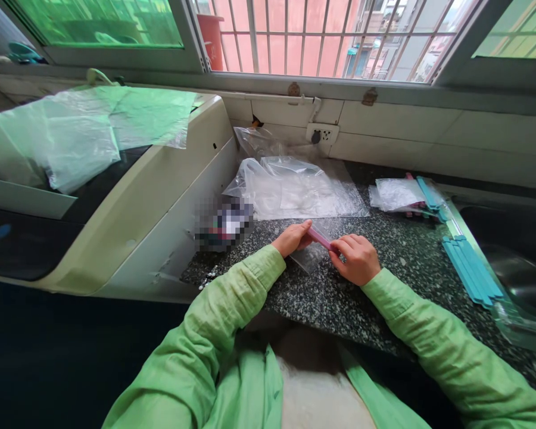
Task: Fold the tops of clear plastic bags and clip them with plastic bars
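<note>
Low over the speckled dark counter, both hands hold a slim pink strip (320, 238) at its two ends. My left hand (293, 238) pinches the upper left end between thumb and fingers. The lower right end is in the closed fingers of my right hand (355, 258). A small clear plastic bag (308, 257) shows under and around the strip; whether the strip is inside it I cannot tell. Beyond the hands lies a pile of large clear plastic bags (290, 187). Several teal strips (472, 269) lie side by side to the right.
Small packed bags (399, 195) with pink and teal strips lie at the back right, near a dark sink (513, 238). A cream-coloured machine (161, 196) draped with plastic sheet stands left. A blurred-out item (226, 224) sits beside it. The wall has a socket (324, 133).
</note>
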A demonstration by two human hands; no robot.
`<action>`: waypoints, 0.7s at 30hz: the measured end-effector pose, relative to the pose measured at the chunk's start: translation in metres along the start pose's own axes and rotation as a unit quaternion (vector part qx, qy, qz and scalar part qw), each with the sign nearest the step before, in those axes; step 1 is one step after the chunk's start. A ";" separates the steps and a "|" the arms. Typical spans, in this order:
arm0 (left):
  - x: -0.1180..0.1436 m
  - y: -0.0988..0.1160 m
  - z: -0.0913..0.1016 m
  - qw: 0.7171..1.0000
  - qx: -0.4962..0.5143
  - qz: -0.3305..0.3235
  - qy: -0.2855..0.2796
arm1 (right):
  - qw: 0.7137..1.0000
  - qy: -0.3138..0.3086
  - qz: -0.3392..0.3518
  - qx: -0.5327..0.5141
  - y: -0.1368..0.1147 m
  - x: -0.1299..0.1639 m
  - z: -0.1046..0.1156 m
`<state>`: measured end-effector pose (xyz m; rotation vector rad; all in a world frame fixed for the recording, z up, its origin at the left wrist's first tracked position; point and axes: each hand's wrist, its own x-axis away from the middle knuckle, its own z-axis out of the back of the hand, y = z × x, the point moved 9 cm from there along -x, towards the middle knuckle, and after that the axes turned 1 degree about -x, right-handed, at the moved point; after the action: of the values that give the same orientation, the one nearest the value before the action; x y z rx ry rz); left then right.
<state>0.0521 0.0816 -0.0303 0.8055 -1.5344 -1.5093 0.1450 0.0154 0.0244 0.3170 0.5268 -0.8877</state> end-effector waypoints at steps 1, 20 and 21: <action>0.000 0.000 0.000 1.000 -0.001 0.002 0.002 | 1.000 -0.001 0.000 0.003 0.000 -0.001 0.000; 0.001 0.004 -0.004 0.998 0.042 -0.041 0.013 | 0.996 0.064 0.031 0.044 -0.007 -0.005 0.013; 0.000 0.004 -0.003 0.998 0.046 -0.044 0.020 | 0.996 0.066 0.030 0.044 -0.008 -0.005 0.012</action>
<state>0.0552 0.0802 -0.0264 0.9629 -1.5671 -1.4852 0.1397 0.0084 0.0374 0.4720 0.5989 -0.8357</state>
